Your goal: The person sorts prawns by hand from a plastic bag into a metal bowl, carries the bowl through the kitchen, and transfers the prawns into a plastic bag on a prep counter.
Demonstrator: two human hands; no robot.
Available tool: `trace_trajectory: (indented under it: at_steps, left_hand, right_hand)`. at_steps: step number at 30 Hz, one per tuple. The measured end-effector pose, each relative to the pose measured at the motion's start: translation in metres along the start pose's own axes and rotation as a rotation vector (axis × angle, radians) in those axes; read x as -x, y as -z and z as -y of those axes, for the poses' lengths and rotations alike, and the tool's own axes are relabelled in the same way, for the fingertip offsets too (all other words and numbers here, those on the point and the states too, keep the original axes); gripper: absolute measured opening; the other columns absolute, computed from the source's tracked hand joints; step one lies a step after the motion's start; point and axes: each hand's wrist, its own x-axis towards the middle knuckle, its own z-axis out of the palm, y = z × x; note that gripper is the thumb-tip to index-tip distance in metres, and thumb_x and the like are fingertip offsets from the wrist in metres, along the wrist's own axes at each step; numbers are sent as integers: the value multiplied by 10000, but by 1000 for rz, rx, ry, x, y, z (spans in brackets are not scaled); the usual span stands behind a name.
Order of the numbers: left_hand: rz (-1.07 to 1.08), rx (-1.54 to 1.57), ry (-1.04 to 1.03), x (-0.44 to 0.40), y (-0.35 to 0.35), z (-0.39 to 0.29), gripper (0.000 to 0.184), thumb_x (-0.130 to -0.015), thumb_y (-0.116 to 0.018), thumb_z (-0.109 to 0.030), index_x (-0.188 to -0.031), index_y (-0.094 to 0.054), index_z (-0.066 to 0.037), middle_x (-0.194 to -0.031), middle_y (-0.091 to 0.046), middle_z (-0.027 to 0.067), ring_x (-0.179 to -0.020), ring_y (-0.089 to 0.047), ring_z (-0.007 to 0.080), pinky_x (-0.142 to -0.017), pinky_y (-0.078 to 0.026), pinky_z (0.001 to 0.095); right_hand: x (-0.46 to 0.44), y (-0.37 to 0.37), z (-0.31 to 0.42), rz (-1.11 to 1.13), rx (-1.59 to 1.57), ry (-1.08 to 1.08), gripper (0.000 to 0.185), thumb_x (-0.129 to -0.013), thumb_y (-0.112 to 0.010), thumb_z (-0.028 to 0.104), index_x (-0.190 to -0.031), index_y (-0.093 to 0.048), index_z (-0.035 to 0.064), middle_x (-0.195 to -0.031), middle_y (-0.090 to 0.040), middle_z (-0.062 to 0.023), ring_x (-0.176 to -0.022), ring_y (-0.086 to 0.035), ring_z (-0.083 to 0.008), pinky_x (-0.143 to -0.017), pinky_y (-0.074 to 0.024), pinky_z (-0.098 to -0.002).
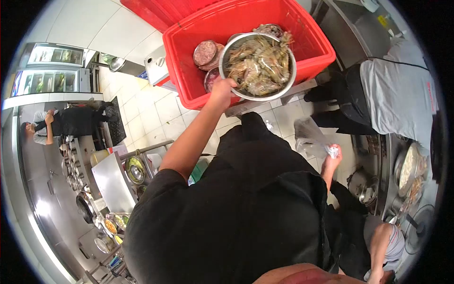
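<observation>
My left hand is closed on the rim of a round metal bowl heaped with raw shrimp. The bowl is over the front part of a red cooler box, whose lid stands raised at the back. Inside the box, beside the bowl, are packs of pinkish minced meat. To the right and lower, my right hand is closed around the gathered end of a clear plastic bag, which hangs out over the floor tiles.
One person in a grey shirt stands close on the right, another at lower right. A third person is at the far left near glass-door fridges. A steel counter holds pans and food containers.
</observation>
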Motion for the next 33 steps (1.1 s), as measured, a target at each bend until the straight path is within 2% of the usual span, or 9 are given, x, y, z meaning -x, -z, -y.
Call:
trace_trajectory:
  at_steps: [7, 10, 16, 18, 20, 23, 27, 30, 33]
  left_hand:
    - [21, -94, -15, 8, -2, -5, 462, -688, -463, 14, -1149, -489, -6, -1027, -587, 105, -842, -609, 242, -643, -569, 385]
    - [-73, 6, -32, 20, -19, -10, 417, -708, -431, 46, -1117, -508, 27, -876, -618, 89, -552, -564, 164, -383, -431, 267]
    - [-127, -19, -38, 38, -39, -23, 228, -716, -509, 15, -938, -557, 4, -766, -582, 52, -580, -537, 163, -453, -424, 284]
    - [-107, -45, -33, 30, -29, -17, 186, -718, -528, -8, -897, -579, 1, -772, -594, 54, -647, -569, 162, -531, -444, 278]
    - [-63, -67, -62, 33, -36, -20, 202, -722, -504, 0, -906, -586, -21, -761, -587, 29, -579, -545, 134, -440, -399, 261]
    - [-30, -102, -11, 24, -24, -15, 227, -736, -480, 4, -936, -587, 6, -765, -595, 44, -483, -501, 125, -366, -331, 242]
    - [28, -195, 61, -3, 12, -8, 314, -718, -468, 8, -1019, -551, 38, -890, -621, 112, -718, -639, 246, -569, -551, 354]
    - [93, -161, 148, 3, -7, -28, 495, -688, -441, 24, -1181, -451, 65, -1119, -560, 177, -925, -623, 331, -746, -554, 473]
    - [111, -186, 206, -12, -2, -33, 528, -684, -433, 21, -1209, -415, 73, -1137, -545, 192, -939, -622, 350, -767, -558, 480]
  right_hand:
    - [8, -4, 13, 96, -58, -36, 210, -765, -461, -105, -769, -551, 84, -719, -507, 56, -671, -468, -48, -606, -377, -193]
    - [13, -5, 11, 154, -7, -37, 221, -768, -456, -113, -792, -558, 81, -720, -534, 42, -676, -494, -56, -621, -406, -202]
    - [13, -6, -58, 219, 199, 66, 153, -774, -478, -67, -794, -566, 56, -704, -553, 16, -687, -521, -103, -634, -445, -256]
    - [16, -18, -67, 203, -104, -121, 81, -760, -521, -19, -766, -566, 48, -703, -555, 8, -695, -523, -113, -631, -440, -266]
    - [24, -33, -28, 201, 166, 65, 60, -769, -532, 5, -730, -557, 44, -702, -556, 14, -682, -517, -111, -611, -426, -263]
    - [24, -49, -27, 98, 8, -47, 141, -789, -493, -40, -704, -542, 62, -696, -550, 32, -663, -501, -82, -591, -408, -250]
    - [46, -56, -3, -74, -178, -149, 151, -759, -486, -67, -743, -557, 66, -675, -529, 41, -648, -489, -71, -593, -403, -251]
    - [58, -68, -25, 36, 13, -88, 95, -770, -523, -44, -755, -551, 45, -681, -540, 19, -658, -506, -94, -622, -422, -269]
    - [43, -93, -15, -44, -4, -99, 75, -755, -555, -27, -755, -560, 47, -688, -557, 6, -661, -503, -97, -621, -417, -260]
